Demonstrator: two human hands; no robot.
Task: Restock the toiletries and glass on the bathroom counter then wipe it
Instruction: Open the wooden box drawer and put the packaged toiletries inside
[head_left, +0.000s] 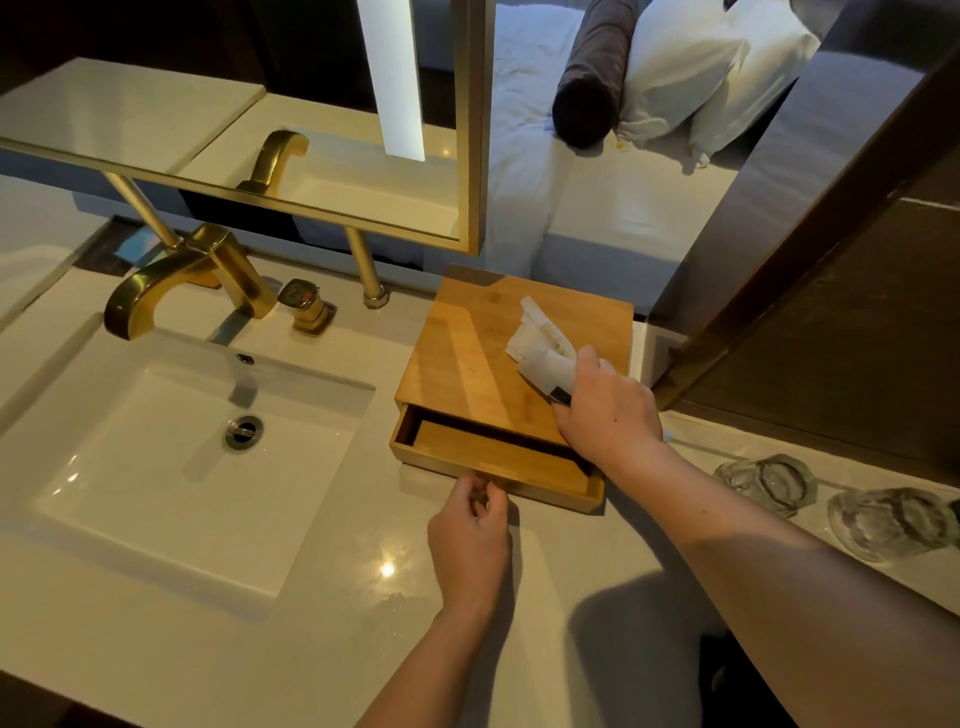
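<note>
A flat bamboo box (467, 358) sits on the white counter (322, 613), right of the sink. Its drawer (498, 457) is pulled partly out and looks empty. My left hand (470, 545) pinches the small pull on the drawer's front edge. My right hand (605, 410) rests on top of the box and grips a bundle of white toiletry packets (543, 345); one has a dark end. Two clear glasses (763, 483) (888, 522) stand on the counter at the far right.
A square white sink (171, 457) with a gold faucet (182, 275) and a gold handle (306, 306) fills the left. A gold-framed mirror (470, 156) hangs just behind the box. A dark wooden frame (810, 249) rises at the right. A bed lies beyond the counter.
</note>
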